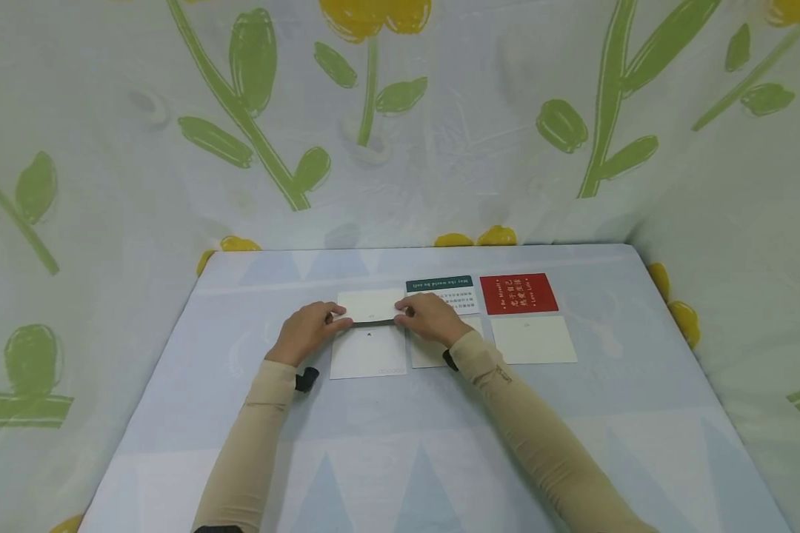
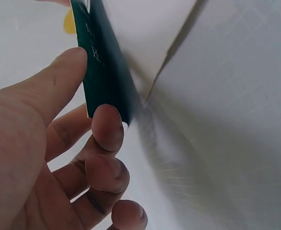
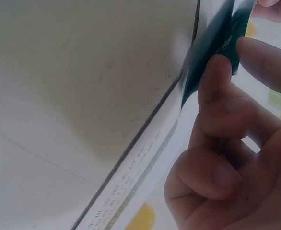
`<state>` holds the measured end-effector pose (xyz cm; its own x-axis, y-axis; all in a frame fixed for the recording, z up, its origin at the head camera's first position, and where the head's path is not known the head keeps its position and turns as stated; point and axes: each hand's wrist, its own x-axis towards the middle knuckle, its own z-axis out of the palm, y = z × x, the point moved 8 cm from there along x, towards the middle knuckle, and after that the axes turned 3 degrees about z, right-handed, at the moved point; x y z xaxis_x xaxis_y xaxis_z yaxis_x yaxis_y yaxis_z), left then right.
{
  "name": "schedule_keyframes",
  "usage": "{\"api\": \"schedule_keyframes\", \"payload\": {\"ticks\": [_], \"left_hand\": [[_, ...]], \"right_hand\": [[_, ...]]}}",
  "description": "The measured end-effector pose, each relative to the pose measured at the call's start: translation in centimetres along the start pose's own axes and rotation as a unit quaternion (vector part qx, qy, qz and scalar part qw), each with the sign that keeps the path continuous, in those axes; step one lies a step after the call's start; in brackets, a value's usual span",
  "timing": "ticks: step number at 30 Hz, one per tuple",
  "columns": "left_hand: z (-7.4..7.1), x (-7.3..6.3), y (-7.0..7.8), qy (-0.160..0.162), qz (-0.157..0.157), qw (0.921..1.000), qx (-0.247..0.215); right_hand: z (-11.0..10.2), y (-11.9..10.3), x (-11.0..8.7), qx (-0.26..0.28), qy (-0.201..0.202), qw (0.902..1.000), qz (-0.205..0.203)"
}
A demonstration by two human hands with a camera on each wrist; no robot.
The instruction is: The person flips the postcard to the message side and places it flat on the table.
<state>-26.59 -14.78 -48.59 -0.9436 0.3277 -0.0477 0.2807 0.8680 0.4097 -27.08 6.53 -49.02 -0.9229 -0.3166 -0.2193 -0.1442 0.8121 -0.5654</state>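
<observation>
A card (image 1: 371, 305) is held up at its two short ends, its white side showing in the head view. Its dark green face (image 2: 104, 72) with pale lettering shows in the left wrist view. My left hand (image 1: 310, 331) pinches one end between thumb and forefinger, the other fingers loosely curled. At the opposite end my right hand (image 1: 432, 318) pinches the card in the same way. Just below it, a white postcard (image 1: 369, 355) lies flat on the table. Another white card (image 1: 428, 353) lies partly hidden under the right hand and wrist.
A green-and-white printed card (image 1: 443, 285) lies behind the right hand. Farther right are a red card (image 1: 518, 294) with white lettering and a white card (image 1: 535, 340) in front of it. A flower-patterned curtain (image 1: 453, 170) rises behind the pale blue table (image 1: 240, 444).
</observation>
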Motion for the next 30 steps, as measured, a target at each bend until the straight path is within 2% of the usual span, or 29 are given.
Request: {"api": "schedule_keyframes", "payload": {"ticks": [15,30], "left_hand": [[0.13,0.78,-0.2,-0.002,0.002,0.9999,0.01],[-0.11,0.43,0.09,0.009,-0.02,0.9996,0.019]], "right_hand": [[0.25,0.0,0.87,-0.013,-0.001,0.9997,0.021],[0.44,-0.09,0.91,0.001,0.001,0.9993,0.038]]}}
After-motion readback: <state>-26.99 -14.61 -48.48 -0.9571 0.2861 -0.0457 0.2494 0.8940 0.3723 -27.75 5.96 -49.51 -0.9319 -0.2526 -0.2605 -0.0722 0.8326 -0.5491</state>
